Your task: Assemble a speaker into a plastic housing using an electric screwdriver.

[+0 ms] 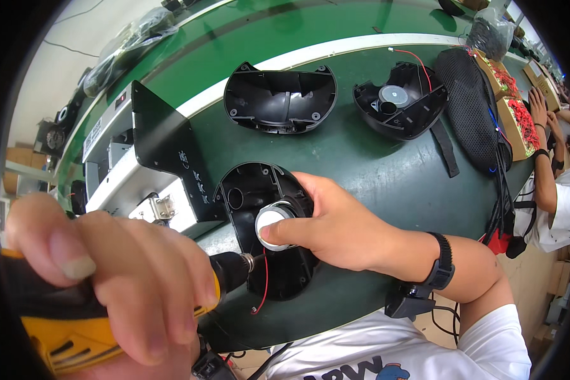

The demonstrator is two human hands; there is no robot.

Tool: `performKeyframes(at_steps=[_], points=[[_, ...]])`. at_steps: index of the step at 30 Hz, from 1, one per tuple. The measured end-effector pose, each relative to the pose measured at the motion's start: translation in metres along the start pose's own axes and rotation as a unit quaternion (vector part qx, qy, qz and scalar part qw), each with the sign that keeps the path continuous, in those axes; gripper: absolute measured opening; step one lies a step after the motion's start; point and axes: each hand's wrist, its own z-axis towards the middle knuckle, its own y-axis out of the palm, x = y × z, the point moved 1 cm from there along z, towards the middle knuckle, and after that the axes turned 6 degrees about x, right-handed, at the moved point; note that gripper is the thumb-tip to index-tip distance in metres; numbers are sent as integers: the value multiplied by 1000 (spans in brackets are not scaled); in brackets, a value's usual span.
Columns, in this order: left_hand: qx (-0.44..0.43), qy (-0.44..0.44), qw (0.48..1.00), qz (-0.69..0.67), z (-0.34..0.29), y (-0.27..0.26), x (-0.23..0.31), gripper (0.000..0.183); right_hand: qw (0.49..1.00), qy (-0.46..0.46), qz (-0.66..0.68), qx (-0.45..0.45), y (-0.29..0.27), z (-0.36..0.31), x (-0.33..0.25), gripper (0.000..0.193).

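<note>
Fastening prob. part-way, not done

Head view: the near shell [291,277] sat on the green desk [373,183] w/ the round speaker [266,221] lying in it, approx. mid-shell. R hand [342,229]: thumb pressed on the speaker, other fingers round the shell's outer side, mostly hidden. L hand [147,278]: fingers wrapped round the yellow-black power driver [232,272], bit just beside the speaker's rim; couldn't tell if it met a screw. Red wire [266,282] hung w/ a free end.

Progress, as judged: speaker placed, fixing prob. underway; no. of screws in, couldn't tell. Far-right shell [418,120] already had its own speaker, wire loose. Top-centre shell [278,104] showed none. Left to do, prob.: finish fixing, connect wires, close up.
</note>
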Motion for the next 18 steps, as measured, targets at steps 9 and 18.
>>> performKeyframes(at_steps=[9, 18], points=[[2, -7, 1000, -12, 5, 1, -11, 56, 1000, 2, -4, 8, -1, 0, 0, 34], [73, -12, 997, 2, 2, 9, -17, 65, 997, 33, 76, 5, -1, -2, -2, 37]])
